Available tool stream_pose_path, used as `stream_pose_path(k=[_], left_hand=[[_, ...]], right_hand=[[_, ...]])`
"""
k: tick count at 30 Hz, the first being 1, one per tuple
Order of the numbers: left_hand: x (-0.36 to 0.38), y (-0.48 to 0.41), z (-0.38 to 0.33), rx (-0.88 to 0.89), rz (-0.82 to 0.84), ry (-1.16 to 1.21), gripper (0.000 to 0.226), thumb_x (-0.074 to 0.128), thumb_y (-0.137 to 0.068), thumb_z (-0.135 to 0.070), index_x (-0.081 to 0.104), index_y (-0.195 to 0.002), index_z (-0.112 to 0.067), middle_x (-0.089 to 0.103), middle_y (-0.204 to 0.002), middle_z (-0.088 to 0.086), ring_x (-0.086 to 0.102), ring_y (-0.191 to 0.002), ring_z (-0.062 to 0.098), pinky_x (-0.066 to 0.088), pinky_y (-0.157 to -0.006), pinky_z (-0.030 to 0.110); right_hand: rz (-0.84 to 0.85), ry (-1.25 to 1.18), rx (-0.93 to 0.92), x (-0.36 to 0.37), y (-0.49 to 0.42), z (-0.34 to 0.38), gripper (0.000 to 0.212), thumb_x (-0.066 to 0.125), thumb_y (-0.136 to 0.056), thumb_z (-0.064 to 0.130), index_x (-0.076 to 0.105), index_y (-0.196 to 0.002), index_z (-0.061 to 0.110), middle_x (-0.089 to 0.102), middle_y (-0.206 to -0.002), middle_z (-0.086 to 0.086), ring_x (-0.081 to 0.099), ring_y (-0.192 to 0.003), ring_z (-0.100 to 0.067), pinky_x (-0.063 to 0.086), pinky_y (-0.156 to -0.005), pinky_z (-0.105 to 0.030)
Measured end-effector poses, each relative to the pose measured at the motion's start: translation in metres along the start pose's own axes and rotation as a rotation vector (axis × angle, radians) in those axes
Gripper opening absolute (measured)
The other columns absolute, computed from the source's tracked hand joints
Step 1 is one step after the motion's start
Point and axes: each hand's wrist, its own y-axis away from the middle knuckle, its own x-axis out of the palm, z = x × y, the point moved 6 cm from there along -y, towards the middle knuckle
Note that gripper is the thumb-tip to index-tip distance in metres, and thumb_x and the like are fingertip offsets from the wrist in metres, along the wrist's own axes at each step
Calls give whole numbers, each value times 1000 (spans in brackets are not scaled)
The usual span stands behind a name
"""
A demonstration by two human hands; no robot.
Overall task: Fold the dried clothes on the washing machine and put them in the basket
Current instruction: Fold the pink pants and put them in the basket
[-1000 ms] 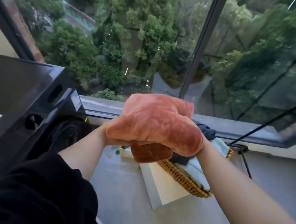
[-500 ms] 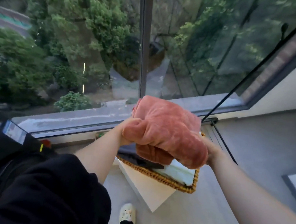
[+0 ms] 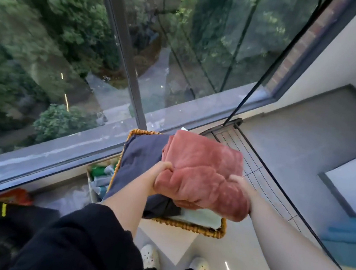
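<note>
Lowering the folded rust-pink garment [image 3: 203, 174] into the wicker basket [image 3: 190, 226] is judged to be the step in hand. The bundle is held above the basket's right half, over a navy garment [image 3: 140, 152] and a pale garment [image 3: 202, 216] already laid inside. Whether its underside touches them cannot be told.

For a clean placement, the bundle should be kept level and set down flat on the stack, so the folds are not sprung. The near edge, which sags thicker, should be supported until the weight is taken by the clothes beneath. Release is best made by both hands together, drawn out sideways and not upward.

Hands: the left hand [image 3: 160, 173] is closed on the bundle's near-left corner, fingers curled into the plush. The right hand [image 3: 239, 182] is closed on the near-right edge, thumb on top. Nothing else is held.

The basket is seen resting on a white stand [image 3: 165, 239] just beside the window sill [image 3: 76, 144].
</note>
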Motion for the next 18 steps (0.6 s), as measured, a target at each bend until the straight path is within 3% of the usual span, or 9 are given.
stream_pose_path(k=[1,4,5,7,9,10,13,16,18], left_hand=[[-7,-6,2,47,-24,-7,3,48,-89,-5,51,-89,-6,47,-77,9,46,-66,20,40,-60,31],[-19,-26,6,154,-24,-29,53,56,-72,-6,46,-124,-4,52,-113,13,52,-96,24,44,-84,34],[-20,-28,6,168,-39,-52,61,56,-70,-6,42,-130,-5,51,-122,13,52,-102,25,44,-88,36],[-22,-35,7,208,-90,-113,59,54,-79,-2,40,-136,-9,48,-132,11,50,-110,26,43,-93,37],[-19,-35,12,265,-134,-227,66,54,-83,-3,32,-144,-17,44,-139,7,47,-121,27,39,-102,38],[-16,-35,15,316,-163,-280,71,55,-84,-4,26,-148,-20,41,-142,5,44,-125,28,35,-104,36],[-4,-30,23,447,-249,-344,78,53,-85,-5,14,-151,-22,40,-144,7,46,-122,26,32,-97,27],[5,-30,24,498,-339,-339,83,51,-84,-7,7,-151,-29,48,-137,7,50,-99,19,39,-91,29],[9,-25,28,472,-415,-352,90,50,-82,-8,-1,-150,-36,48,-137,6,53,-95,24,43,-86,35]], right_hand=[[17,57,15,12,3,-4,23,46,-86,11,50,-64,6,52,-44,-5,54,-44,-18,43,-50,-25],[74,45,55,22,-7,-17,28,42,-91,12,52,-66,4,55,-45,-5,56,-52,-19,44,-57,-29],[75,20,64,21,-11,-19,29,41,-92,13,51,-66,6,55,-48,-5,56,-54,-17,45,-58,-28],[128,48,56,22,-20,-18,26,42,-95,19,55,-74,10,59,-66,-5,58,-65,-15,47,-65,-26],[89,154,9,20,-29,-14,18,55,-92,29,59,-98,13,63,-95,-6,60,-88,-19,47,-83,-29],[34,191,-9,17,-35,-15,29,65,-87,30,59,-109,13,65,-105,-8,61,-95,-22,47,-88,-31],[-111,304,-179,13,-40,-6,56,78,-70,20,58,-120,6,66,-107,-11,63,-102,-25,49,-87,-33],[-416,608,-479,8,-21,21,77,59,-74,7,27,-144,10,45,-136,-13,45,-125,-30,42,-99,-39],[-433,612,-619,21,-9,27,77,43,-82,0,13,-150,21,24,-152,-5,30,-136,-25,33,-109,-40]])
